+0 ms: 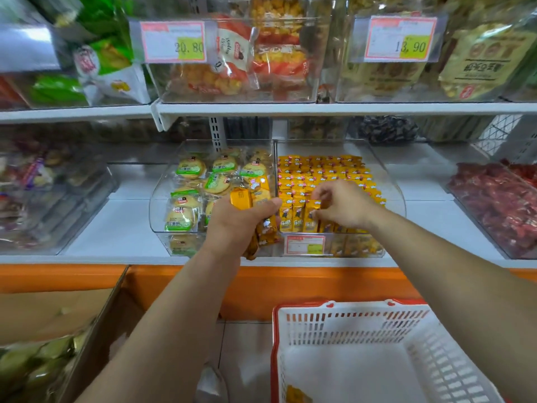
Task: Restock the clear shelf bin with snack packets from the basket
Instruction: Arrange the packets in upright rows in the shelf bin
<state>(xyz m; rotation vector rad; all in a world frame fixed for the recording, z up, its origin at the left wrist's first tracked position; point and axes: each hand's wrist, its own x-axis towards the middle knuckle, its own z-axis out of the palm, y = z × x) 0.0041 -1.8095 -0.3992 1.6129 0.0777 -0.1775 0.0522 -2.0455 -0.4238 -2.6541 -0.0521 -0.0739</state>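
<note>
A white, red-rimmed basket sits nearest, holding one yellow packet only partly in view. Above it, the left hand grips a bunch of glossy yellow-orange snack packets. The right hand pinches one standing in the front row of the clear shelf bin at the shelf's front edge; their print is too blurred to read.

Bright even overhead light; edges blurred, wide-angle bowed; glare on upper shelf bins.
</note>
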